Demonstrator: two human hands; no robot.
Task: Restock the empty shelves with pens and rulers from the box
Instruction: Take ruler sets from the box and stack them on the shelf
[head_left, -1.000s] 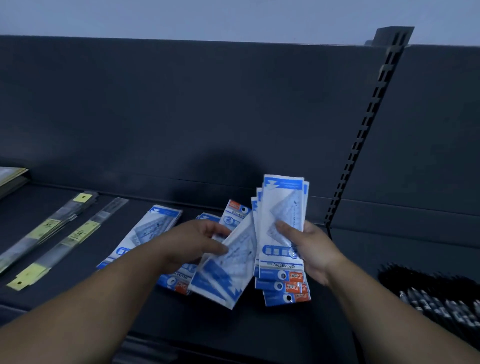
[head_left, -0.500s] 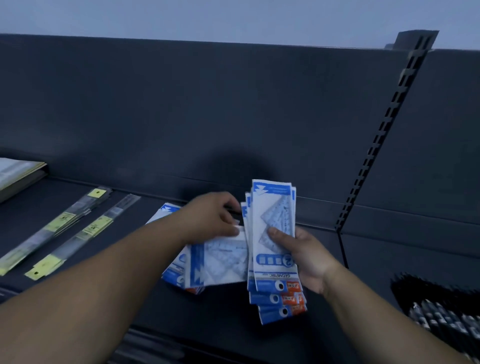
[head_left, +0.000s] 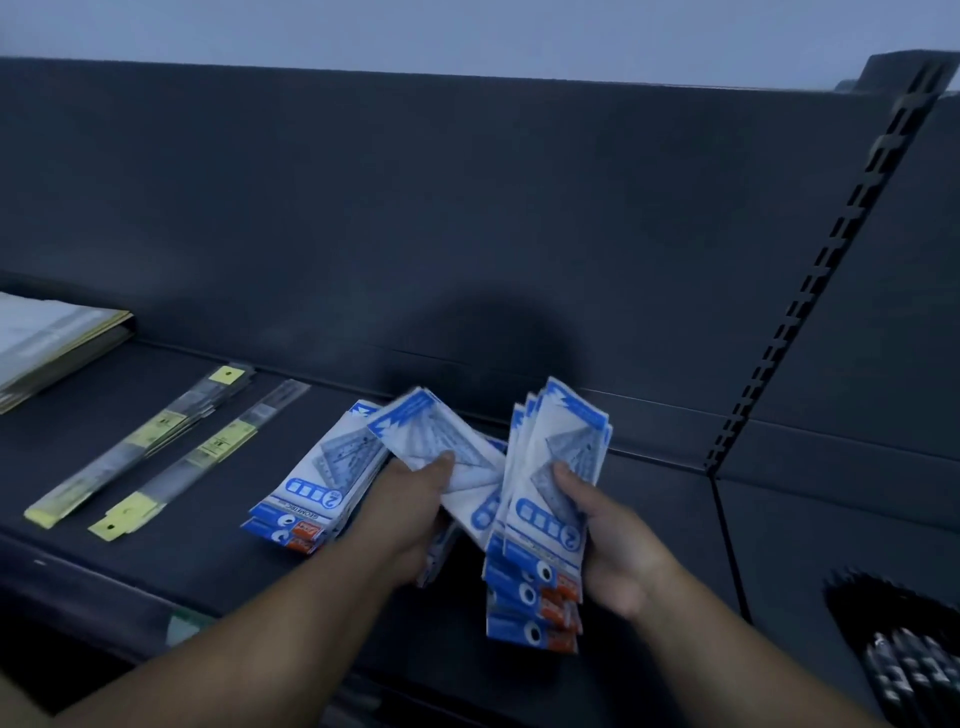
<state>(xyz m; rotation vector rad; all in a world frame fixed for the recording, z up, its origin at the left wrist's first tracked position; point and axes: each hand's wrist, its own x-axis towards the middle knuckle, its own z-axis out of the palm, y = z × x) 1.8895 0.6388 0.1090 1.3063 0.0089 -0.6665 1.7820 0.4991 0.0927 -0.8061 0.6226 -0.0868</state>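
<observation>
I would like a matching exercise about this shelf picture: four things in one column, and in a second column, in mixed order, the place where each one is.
Column one
1. fanned stack of ruler packets
2. single ruler packet
3. long rulers with yellow labels
4. pens

Column two
A. lying on the shelf, left of the pile of blue packets
B. held in the right hand
C. at the lower right edge of the view
D. gripped by the left hand

Pairs: 1-B, 2-D, 3-A, 4-C

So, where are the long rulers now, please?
Head view, left: the long rulers lie side by side on the shelf, between the folder and the blue packs.
</observation>
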